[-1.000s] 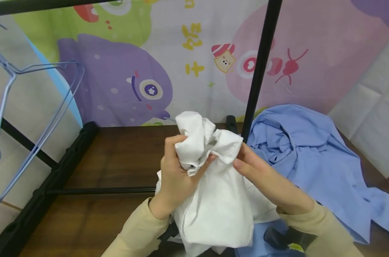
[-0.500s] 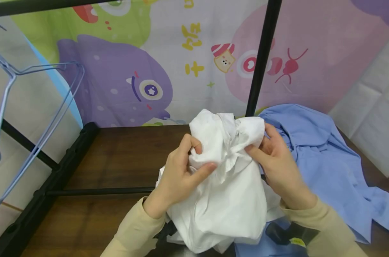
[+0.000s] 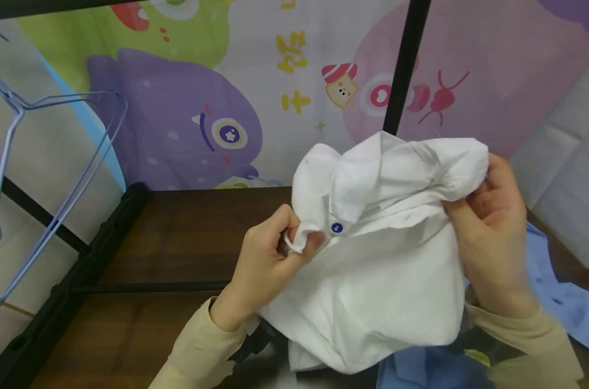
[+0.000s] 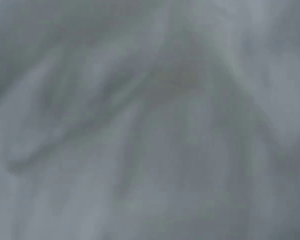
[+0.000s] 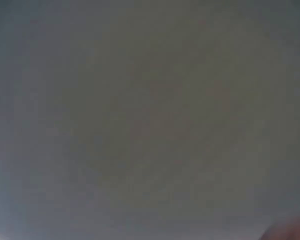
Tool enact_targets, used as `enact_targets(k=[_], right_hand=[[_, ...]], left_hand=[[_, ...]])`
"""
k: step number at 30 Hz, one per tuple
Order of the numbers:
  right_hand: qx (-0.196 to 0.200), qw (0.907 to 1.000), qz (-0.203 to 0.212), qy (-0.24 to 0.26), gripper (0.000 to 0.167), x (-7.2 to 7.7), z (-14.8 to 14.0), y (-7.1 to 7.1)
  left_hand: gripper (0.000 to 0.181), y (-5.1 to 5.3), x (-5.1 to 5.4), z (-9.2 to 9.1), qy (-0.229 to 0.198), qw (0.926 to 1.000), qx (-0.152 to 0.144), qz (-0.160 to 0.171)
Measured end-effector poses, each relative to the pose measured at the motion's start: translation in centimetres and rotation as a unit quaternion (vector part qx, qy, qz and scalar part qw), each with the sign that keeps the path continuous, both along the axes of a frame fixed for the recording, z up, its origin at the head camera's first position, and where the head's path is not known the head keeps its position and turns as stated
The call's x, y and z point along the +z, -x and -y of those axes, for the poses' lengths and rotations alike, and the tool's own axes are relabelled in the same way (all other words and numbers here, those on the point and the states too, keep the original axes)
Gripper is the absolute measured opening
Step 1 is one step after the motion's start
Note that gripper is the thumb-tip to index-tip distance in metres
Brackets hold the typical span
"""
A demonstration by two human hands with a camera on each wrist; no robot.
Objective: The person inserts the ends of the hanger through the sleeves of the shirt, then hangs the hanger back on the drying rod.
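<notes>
White cloth [image 3: 381, 292] hung crosswise between the left hand [image 3: 267, 265], pinching it near a blue button [image 3: 337, 227], and the right hand [image 3: 498, 240], gripping its bunched top edge [image 3: 406, 165].

One white garment [image 3: 386, 292], one blue button [image 3: 337, 227] showing, two beige sleeves [image 3: 197, 346]

Table [image 3: 187, 235]: passage at back-left corner, behind crossbar [image 3: 148, 287]; obstructions: rail [image 3: 87, 256] along left edge, hanger [image 3: 19, 112] at left, raised white shirt [image 3: 381, 286], post [image 3: 406, 65] behind it, blue shirt [image 3: 573, 310] towards right edge.
</notes>
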State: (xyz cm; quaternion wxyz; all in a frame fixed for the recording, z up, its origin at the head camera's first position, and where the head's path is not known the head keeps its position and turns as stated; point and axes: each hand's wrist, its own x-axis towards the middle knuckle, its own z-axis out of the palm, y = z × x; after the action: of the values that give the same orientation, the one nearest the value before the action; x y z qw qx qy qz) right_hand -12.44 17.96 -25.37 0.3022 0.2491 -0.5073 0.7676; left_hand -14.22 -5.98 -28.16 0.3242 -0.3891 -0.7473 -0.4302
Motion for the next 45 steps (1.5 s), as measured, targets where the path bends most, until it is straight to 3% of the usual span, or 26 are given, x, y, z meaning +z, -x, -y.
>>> enact_targets(k=[4,7,10,12,13,16,18,21,24,26,29,32,35,38,42,45], right_hand=[[-0.028,0.9987,0.011,-0.042,0.034,-0.6,-0.5,1.2],[-0.090,0.9873,0.022,-0.129,0.032,-1.5,-0.7,2.5],[-0.180,0.9509,0.034,-0.250,0.033,-2.5,-0.8,3.5],[-0.223,0.9210,0.023,-0.318,0.035,-2.9,-0.9,3.9],[-0.238,0.9079,0.016,-0.345,0.038,-3.0,-0.8,4.0],[-0.243,0.8873,-0.029,-0.391,0.042,-3.2,-0.6,4.2],[-0.235,0.8780,-0.055,-0.413,0.045,-3.1,-0.3,4.0],[-0.223,0.8705,-0.081,-0.431,0.047,-2.8,0.2,3.2],[-0.209,0.8740,-0.103,-0.426,0.047,-2.4,0.6,2.3],[-0.196,0.8802,-0.123,-0.415,0.047,-2.1,0.9,1.7],[-0.161,0.8839,-0.157,-0.410,0.049,-1.7,1.2,0.7],[-0.102,0.8818,-0.213,-0.408,0.051,-1.3,1.5,0.0],[-0.033,0.8787,-0.271,-0.392,0.044,-1.0,1.8,-0.4],[0.014,0.8828,-0.293,-0.367,0.040,-0.9,2.0,-0.4],[0.007,0.9076,-0.246,-0.340,0.045,-1.2,1.6,-0.2],[-0.035,0.9247,-0.182,-0.332,0.048,-1.2,1.2,0.0]], left_hand=[[0.033,0.2,-0.1,0.1,0.061,0.9975,0.003,0.035],[0.028,0.4,-0.1,0.5,0.150,0.9835,0.034,0.094],[0.029,0.4,0.0,0.8,0.265,0.9548,0.058,0.122],[0.029,0.3,0.1,1.0,0.321,0.9383,0.068,0.108],[0.028,0.3,0.2,1.1,0.335,0.9347,0.071,0.095],[0.025,0.3,0.5,1.5,0.325,0.9395,0.090,0.061],[0.025,0.5,0.8,1.7,0.285,0.9506,0.110,0.056],[0.022,0.9,0.9,2.1,0.186,0.9711,0.123,0.085],[0.015,1.3,1.1,2.5,0.081,0.9846,0.104,0.115],[0.014,1.5,1.3,2.7,0.033,0.9883,0.075,0.128],[0.032,1.9,1.4,3.3,0.020,0.9879,0.017,0.153],[0.056,2.4,1.4,4.0,0.062,0.9773,-0.061,0.193],[0.072,2.6,1.5,4.6,0.113,0.9557,-0.135,0.236],[0.075,2.5,1.8,5.1,0.131,0.9388,-0.171,0.269],[0.055,2.3,2.2,5.8,0.103,0.9204,-0.191,0.326],[0.045,2.2,2.2,6.3,0.072,0.9129,-0.203,0.347]])
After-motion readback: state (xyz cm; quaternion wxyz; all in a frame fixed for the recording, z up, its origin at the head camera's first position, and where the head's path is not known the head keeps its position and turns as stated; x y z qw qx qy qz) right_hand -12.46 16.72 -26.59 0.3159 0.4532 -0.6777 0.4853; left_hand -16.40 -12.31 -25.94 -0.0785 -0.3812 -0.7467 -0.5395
